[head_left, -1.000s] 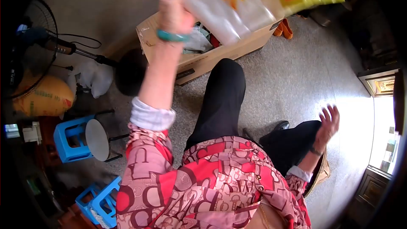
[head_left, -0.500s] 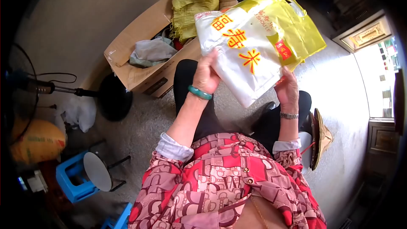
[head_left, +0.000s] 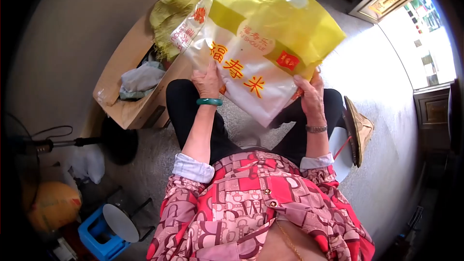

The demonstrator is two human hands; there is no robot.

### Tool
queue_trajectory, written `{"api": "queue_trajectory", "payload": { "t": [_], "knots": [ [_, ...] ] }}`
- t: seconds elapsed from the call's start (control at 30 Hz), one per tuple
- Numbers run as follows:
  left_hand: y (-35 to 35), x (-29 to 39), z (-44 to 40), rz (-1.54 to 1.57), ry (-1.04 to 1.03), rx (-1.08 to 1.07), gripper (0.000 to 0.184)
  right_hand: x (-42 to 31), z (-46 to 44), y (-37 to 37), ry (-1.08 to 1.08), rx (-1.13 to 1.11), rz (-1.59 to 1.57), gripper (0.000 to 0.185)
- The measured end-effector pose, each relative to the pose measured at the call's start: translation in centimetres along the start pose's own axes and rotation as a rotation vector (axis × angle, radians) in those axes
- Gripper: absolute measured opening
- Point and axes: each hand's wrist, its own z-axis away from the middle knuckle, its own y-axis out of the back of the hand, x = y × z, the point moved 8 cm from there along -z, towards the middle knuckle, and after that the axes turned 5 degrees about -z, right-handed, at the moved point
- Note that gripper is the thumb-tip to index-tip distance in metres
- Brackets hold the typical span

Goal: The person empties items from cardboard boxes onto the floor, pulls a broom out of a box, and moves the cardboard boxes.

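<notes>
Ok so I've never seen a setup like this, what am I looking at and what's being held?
There's no machine here, just a person working bare-handed. Every picture comes from one camera worn on their head, looking forward and down. The left hand, with a green bangle at its wrist, and the right hand hold a yellow and white plastic bag near its lower edges. On the floor at left are an open cardboard box, with a yellowish sack at its far end, and a blue stool.

Grey floor, cardboard box, blue stool on it
</notes>
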Motion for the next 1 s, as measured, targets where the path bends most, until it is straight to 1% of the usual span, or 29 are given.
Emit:
{"api": "queue_trajectory", "payload": {
  "t": [0.07, 0.1, 0.13, 0.17, 0.2, 0.23, 0.27, 0.3, 0.33, 0.37, 0.4, 0.43, 0.47, 0.53, 0.57, 0.6, 0.63, 0.67, 0.7, 0.73, 0.77, 0.8, 0.83, 0.87, 0.9, 0.93, 0.97, 1.0],
  "knots": [
    [-3.5, -5.0, 0.3, 0.582, 0.347, -0.019, 0.050, -0.2, -1.6, 1.9, -0.025, -0.017, 0.093, 0.046],
    [-3.0, -4.4, 1.6, 0.413, 0.540, -0.071, 0.070, -0.1, -1.5, 2.8, -0.054, 0.039, 0.027, 0.048],
    [-2.6, -4.4, 2.4, 0.404, 0.668, -0.222, 0.081, 0.7, -1.5, 3.2, -0.096, 0.087, -0.052, 0.049],
    [-2.3, -3.9, 3.0, 0.414, 0.669, -0.269, 0.085, 0.7, -1.6, 3.5, -0.059, 0.082, -0.063, 0.046],
    [-2.1, -3.9, 3.4, 0.359, 0.655, -0.285, 0.085, 0.6, -1.6, 3.7, -0.024, 0.077, -0.072, 0.043],
    [-1.9, -2.3, 3.7, 0.353, 0.593, -0.295, 0.084, 0.1, -1.8, 3.7, -0.004, 0.084, -0.063, 0.043],
    [-2.0, -1.4, 4.0, 0.418, 0.495, -0.269, 0.082, -0.7, -2.2, 3.6, 0.025, 0.090, -0.053, 0.043],
    [-2.4, -1.4, 4.0, 0.252, 0.237, -0.281, 0.079, -1.3, -2.8, 3.8, 0.083, 0.089, -0.053, 0.044],
    [-1.2, 3.3, 5.2, 0.120, 0.135, -0.323, 0.081, -1.8, -3.0, 3.5, 0.140, 0.091, -0.052, 0.045],
    [-0.4, 7.1, 6.5, 0.072, -0.025, -0.354, 0.087, -2.8, -3.0, 1.9, 0.164, 0.088, -0.092, 0.047],
    [0.5, 9.6, 8.3, -0.075, -0.320, -0.281, 0.096, -3.9, -2.6, 0.2, 0.180, 0.086, -0.134, 0.048],
    [1.3, 11.7, 9.9, -0.187, -0.486, -0.226, 0.101, -4.4, -2.9, -1.0, 0.154, 0.000, -0.162, 0.043],
    [2.4, 13.4, 11.3, -0.310, -0.596, -0.140, 0.107, -5.6, -2.2, -3.7, 0.128, -0.019, -0.182, 0.039],
    [5.0, 15.6, 13.0, -0.440, -0.591, 0.000, 0.100, -6.1, -0.6, -7.8, 0.042, -0.092, -0.255, 0.036],
    [6.8, 16.3, 13.8, -0.547, -0.605, 0.143, 0.094, -6.3, 0.6, -9.6, 0.110, -0.113, -0.047, 0.031],
    [8.8, 17.1, 14.4, -0.655, -0.629, 0.280, 0.088, -5.5, 1.5, -11.6, 0.012, -0.118, -0.142, 0.025],
    [11.2, 18.1, 15.5, -0.634, -0.621, 0.328, 0.070, -4.5, 2.2, -14.3, -0.185, -0.249, -0.406, 0.023],
    [13.4, 19.0, 16.9, -0.648, -0.693, 0.408, 0.055, -4.8, 3.8, -16.9, -0.237, -0.369, -0.418, 0.024],
    [16.0, 19.3, 18.3, -0.650, -0.682, 0.407, 0.049, -5.8, 6.6, -20.3, -0.282, -0.496, -0.394, 0.024],
    [18.6, 19.7, 19.9, -0.715, -0.680, 0.479, 0.040, -5.4, 8.8, -22.7, -0.303, -0.649, -0.363, 0.023],
    [21.6, 18.8, 21.1, -0.737, -0.681, 0.573, 0.034, -4.2, 11.5, -25.5, -0.405, -0.906, -0.179, 0.036],
    [24.4, 18.9, 22.9, -0.779, -0.578, 0.644, 0.030, -5.0, 14.8, -27.8, -0.443, -1.113, -0.122, 0.043],
    [27.3, 18.3, 25.2, -0.878, -0.415, 0.683, 0.030, -4.6, 17.2, -28.7, -0.452, -1.322, 0.077, 0.049],
    [30.1, 16.8, 27.5, -0.915, -0.296, 0.737, 0.030, -2.4, 19.0, -28.8, -0.486, -1.469, 0.185, 0.052],
    [32.5, 15.1, 30.3, -1.010, -0.224, 0.766, 0.026, -1.6, 20.5, -28.7, -0.409, -1.573, 0.195, 0.053],
    [34.7, 12.7, 33.3, -1.125, -0.145, 0.717, 0.028, -0.6, 21.2, -28.4, -0.196, -1.668, 0.213, 0.047],
    [36.2, 9.9, 36.6, -1.201, -0.080, 0.664, 0.031, 0.5, 20.9, -27.8, -0.252, -1.653, 0.250, 0.045],
    [37.0, 7.4, 39.6, -1.265, 0.042, 0.585, 0.034, 1.2, 20.4, -27.1, -0.312, -1.641, 0.284, 0.042]
  ]
}}
